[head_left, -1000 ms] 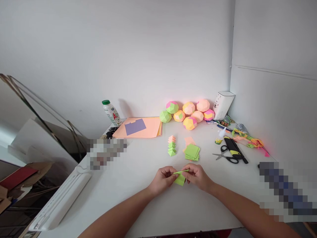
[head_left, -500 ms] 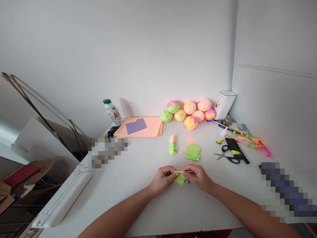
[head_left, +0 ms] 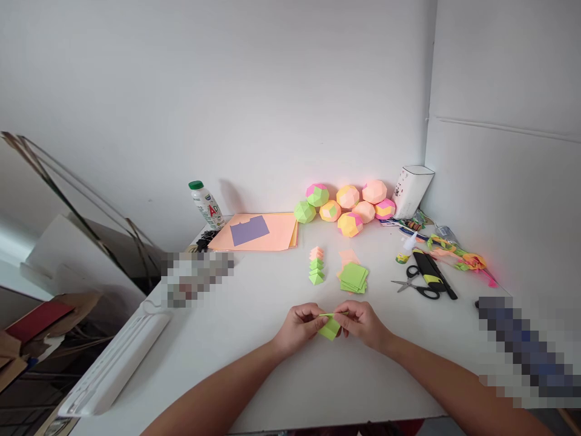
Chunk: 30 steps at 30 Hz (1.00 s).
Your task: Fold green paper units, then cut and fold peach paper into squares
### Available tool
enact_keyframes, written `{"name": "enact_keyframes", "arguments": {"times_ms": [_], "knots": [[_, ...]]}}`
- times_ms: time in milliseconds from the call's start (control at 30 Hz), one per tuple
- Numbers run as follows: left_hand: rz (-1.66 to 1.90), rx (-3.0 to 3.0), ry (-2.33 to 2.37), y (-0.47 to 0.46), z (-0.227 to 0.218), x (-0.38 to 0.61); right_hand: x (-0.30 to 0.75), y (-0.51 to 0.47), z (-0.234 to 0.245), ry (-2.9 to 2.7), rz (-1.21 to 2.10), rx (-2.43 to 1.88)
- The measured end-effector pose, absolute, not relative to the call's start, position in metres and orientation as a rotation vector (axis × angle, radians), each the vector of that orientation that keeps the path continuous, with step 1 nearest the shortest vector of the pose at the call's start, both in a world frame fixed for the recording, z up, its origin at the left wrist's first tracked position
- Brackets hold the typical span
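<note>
Left grip (head_left: 298,327) and right grip (head_left: 363,323), both bare hands, are pinched on one small green folded paper (head_left: 330,329). Each is clenched on an end of the piece, thumb and forefinger at its upper edge, which shows as a thin line between them. The paper sits low over the white bench (head_left: 254,363), near the front edge; whether it touches the top I cannot tell.

Behind it, well apart, lie a stack of green squares (head_left: 353,277) and, just to their left, a small column of folded units (head_left: 316,266) in pink and green. Farther back are paper balls (head_left: 347,209) against the wall, orange sheets (head_left: 267,233) and a bottle (head_left: 205,206). To the right are scissors (head_left: 415,286).

From my remote seat I judge the step in hand to be a fold or crease on the green piece. To do it well, I would line up the two edges before any pressure, hold one end fixed with the left grip, and run the right fingertip along the fold from the middle outward. A light pinch is enough, since thin paper buckles under a hard one. Resting the piece on the bench would give a sharper line than creasing it in the air. The fold itself is too small here for me to check its accuracy.
</note>
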<state>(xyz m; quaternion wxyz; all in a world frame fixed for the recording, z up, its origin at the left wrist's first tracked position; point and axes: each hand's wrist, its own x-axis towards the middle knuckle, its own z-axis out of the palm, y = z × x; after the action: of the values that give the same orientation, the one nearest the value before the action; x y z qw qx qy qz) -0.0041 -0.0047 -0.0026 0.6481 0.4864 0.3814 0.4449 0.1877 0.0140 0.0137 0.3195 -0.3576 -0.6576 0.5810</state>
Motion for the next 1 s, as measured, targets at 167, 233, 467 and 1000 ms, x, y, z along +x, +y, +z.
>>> {"name": "enact_keyframes", "arguments": {"times_ms": [167,233,467,1000], "knots": [[1.026,1.122,0.884,-0.006,-0.001,-0.003,0.188,0.014,0.015,-1.736,1.526,-0.935],[1.028,1.127,0.891,-0.006,-0.001,-0.004,0.187,0.014,0.015,-1.737,1.523,-0.937],[1.022,1.129,0.896,-0.003,-0.003,-0.006,0.187,0.014,0.014,-1.737,1.521,-0.938],[1.036,1.113,0.902,-0.006,0.009,-0.005,0.188,0.015,0.014,-1.752,1.469,-0.962]]}}
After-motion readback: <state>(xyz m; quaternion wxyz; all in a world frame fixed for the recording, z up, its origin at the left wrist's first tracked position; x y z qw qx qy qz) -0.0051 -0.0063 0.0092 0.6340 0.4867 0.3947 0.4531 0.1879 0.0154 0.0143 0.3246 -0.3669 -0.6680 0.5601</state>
